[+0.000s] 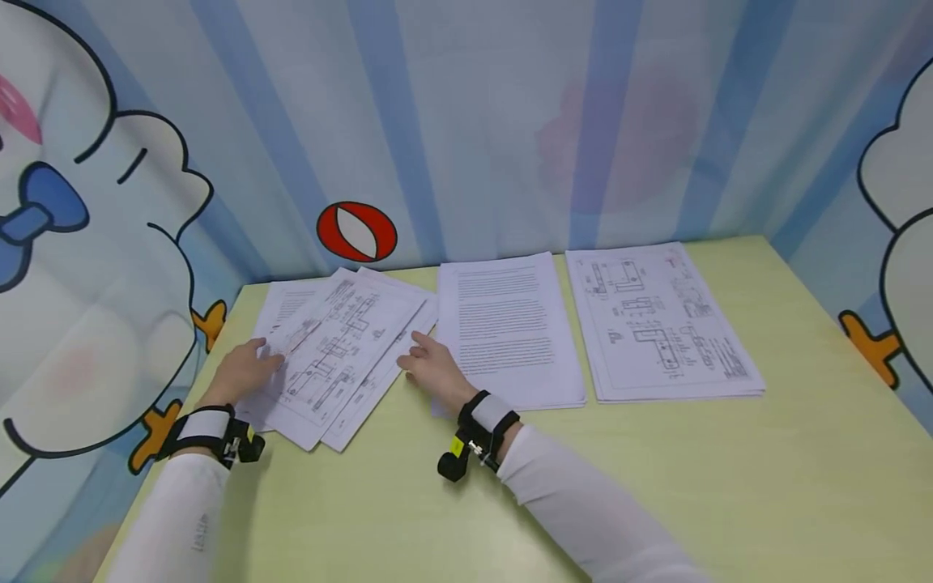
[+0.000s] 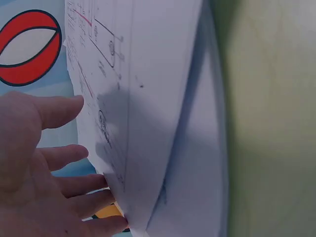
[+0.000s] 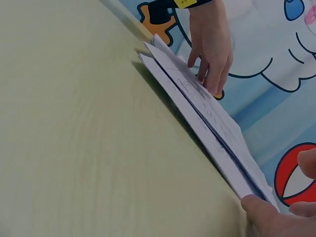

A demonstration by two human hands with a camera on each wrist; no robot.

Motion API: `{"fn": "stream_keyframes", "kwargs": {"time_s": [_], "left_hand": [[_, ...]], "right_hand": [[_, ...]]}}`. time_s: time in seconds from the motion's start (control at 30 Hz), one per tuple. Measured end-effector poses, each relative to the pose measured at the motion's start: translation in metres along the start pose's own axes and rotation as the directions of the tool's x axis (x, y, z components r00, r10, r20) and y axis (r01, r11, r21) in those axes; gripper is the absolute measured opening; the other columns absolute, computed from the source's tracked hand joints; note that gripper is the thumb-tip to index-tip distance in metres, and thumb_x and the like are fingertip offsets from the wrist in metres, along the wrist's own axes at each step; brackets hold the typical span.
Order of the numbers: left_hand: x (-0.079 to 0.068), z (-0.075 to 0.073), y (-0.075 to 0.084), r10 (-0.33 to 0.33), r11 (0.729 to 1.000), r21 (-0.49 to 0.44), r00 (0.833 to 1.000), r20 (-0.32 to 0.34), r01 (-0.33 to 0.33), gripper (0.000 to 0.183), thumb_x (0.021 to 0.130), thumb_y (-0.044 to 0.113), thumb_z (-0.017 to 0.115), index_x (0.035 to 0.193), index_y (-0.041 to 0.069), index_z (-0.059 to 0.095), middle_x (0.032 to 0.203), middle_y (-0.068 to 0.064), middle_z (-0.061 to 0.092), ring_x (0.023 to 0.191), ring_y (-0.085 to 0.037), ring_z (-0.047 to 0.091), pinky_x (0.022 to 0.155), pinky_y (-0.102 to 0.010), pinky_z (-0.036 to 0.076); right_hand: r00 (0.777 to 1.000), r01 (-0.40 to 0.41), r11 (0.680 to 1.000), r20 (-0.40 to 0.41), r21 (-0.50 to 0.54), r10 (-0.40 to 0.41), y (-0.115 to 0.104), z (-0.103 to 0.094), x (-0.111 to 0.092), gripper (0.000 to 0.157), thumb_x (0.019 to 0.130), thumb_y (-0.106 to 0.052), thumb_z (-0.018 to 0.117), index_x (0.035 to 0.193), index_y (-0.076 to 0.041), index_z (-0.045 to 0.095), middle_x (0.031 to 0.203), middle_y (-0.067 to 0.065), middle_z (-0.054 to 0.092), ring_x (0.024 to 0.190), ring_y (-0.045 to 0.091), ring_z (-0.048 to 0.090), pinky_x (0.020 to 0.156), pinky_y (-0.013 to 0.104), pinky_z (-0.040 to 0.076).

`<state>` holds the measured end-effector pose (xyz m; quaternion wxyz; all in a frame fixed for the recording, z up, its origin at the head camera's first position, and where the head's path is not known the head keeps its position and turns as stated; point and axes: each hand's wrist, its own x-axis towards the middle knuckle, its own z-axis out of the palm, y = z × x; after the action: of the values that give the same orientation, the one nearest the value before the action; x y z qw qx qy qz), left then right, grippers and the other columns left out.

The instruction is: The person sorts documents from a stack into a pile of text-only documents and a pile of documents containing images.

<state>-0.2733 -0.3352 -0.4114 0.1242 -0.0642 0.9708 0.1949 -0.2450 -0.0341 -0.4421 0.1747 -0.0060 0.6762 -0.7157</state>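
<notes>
A fanned pile of printed sheets lies at the left of the table, with a technical drawing (image 1: 364,332) on top and a text page (image 1: 287,298) showing behind it. My left hand (image 1: 244,372) is at the pile's left edge; in the left wrist view its spread fingers (image 2: 89,183) reach the paper's edge, thumb apart. On the other side my right hand (image 1: 436,371) has its fingertips at the edge of the lower sheets (image 1: 372,397). The right wrist view shows a fingertip (image 3: 257,207) against the pile's near corner, the other visible digits separated from it.
Right of the pile lies a stack of text pages (image 1: 503,324), partly behind my right hand. Farther right is another stack of technical drawings (image 1: 663,324). The pale green table (image 1: 656,470) meets a patterned cloth backdrop (image 1: 481,146) along its back edge.
</notes>
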Motion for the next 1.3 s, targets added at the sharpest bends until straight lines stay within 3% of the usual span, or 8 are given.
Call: {"fn": "stream_keyframes", "kwargs": {"time_s": [0.17,0.47,0.7,0.8,0.93,1.07,1.17,1.3], "left_hand": [[-0.001,0.002,-0.011,-0.042,0.999,0.005,0.999,0.025,0.041,0.077,0.093,0.034,0.046,0.143,-0.014,0.013,0.143,-0.042,0.02,0.128,-0.057,0.025,0.105,-0.066,0.025],[-0.015,0.005,-0.007,-0.041,0.998,0.05,0.997,-0.071,0.045,0.078,0.089,0.029,0.056,0.139,-0.018,0.019,0.136,-0.045,0.031,0.119,-0.057,0.038,0.098,-0.066,0.035],[-0.026,0.002,-0.004,-0.087,0.989,0.103,0.985,-0.15,0.103,0.072,0.083,0.027,0.063,0.132,-0.019,0.036,0.122,-0.043,0.045,0.1,-0.05,0.051,0.082,-0.06,0.046],[-0.028,0.002,-0.004,-0.101,0.99,0.082,0.982,-0.157,0.115,0.069,0.083,0.024,0.064,0.131,-0.018,0.038,0.125,-0.042,0.046,0.102,-0.049,0.05,0.086,-0.06,0.044],[-0.028,0.002,-0.004,-0.113,0.993,0.014,0.983,-0.144,0.116,0.059,0.086,0.023,0.06,0.13,-0.014,0.045,0.126,-0.038,0.049,0.106,-0.047,0.05,0.09,-0.059,0.042],[-0.03,0.001,-0.003,-0.081,0.996,-0.054,0.986,-0.144,0.074,0.047,0.09,0.022,0.054,0.123,-0.011,0.053,0.119,-0.033,0.056,0.098,-0.041,0.053,0.082,-0.052,0.043],[-0.032,0.0,0.0,-0.061,0.995,-0.093,0.984,-0.166,0.046,0.042,0.092,0.022,0.052,0.12,-0.009,0.055,0.114,-0.031,0.059,0.092,-0.037,0.053,0.077,-0.046,0.043],[-0.035,-0.003,0.006,-0.096,0.983,-0.172,0.974,-0.205,0.06,0.041,0.094,0.022,0.048,0.122,-0.007,0.053,0.112,-0.029,0.057,0.091,-0.036,0.051,0.074,-0.043,0.042]], "right_hand": [[0.999,-0.04,0.984,0.042,0.176,0.033,0.005,0.018,0.007,0.069,0.088,-0.012,0.054,0.148,-0.009,0.022,0.151,0.023,0.028,0.136,0.029,0.035,0.107,0.042,0.04],[0.994,-0.085,0.972,0.08,0.221,0.069,0.005,0.022,0.013,0.068,0.091,-0.013,0.052,0.15,-0.012,0.017,0.153,0.019,0.025,0.138,0.028,0.033,0.107,0.041,0.04],[0.986,-0.132,0.927,0.139,0.352,0.088,0.007,0.029,0.013,0.074,0.088,-0.002,0.051,0.151,-0.012,0.011,0.141,0.021,0.043,0.13,0.03,0.042,0.105,0.044,0.041],[0.982,-0.164,0.9,0.151,0.403,0.112,0.008,0.033,0.013,0.073,0.09,-0.003,0.05,0.151,-0.011,0.009,0.134,0.022,0.049,0.124,0.031,0.049,0.104,0.046,0.041],[0.978,-0.18,0.884,0.174,0.431,0.114,0.009,0.039,0.015,0.063,0.093,-0.006,0.047,0.149,-0.01,0.018,0.131,0.022,0.053,0.116,0.032,0.056,0.103,0.047,0.042],[0.978,-0.172,0.904,0.181,0.391,0.108,0.011,0.044,0.016,0.052,0.093,-0.003,0.044,0.143,-0.01,0.032,0.13,0.018,0.056,0.112,0.029,0.059,0.095,0.043,0.048],[0.985,-0.142,0.941,0.142,0.308,0.102,0.011,0.046,0.015,0.051,0.091,0.0,0.044,0.141,-0.011,0.038,0.124,0.014,0.061,0.103,0.024,0.063,0.076,0.03,0.052],[0.992,-0.081,0.97,0.112,0.228,0.056,0.006,0.047,0.014,0.054,0.089,0.002,0.042,0.141,-0.014,0.04,0.121,0.01,0.063,0.098,0.02,0.064,0.069,0.026,0.05]]}}
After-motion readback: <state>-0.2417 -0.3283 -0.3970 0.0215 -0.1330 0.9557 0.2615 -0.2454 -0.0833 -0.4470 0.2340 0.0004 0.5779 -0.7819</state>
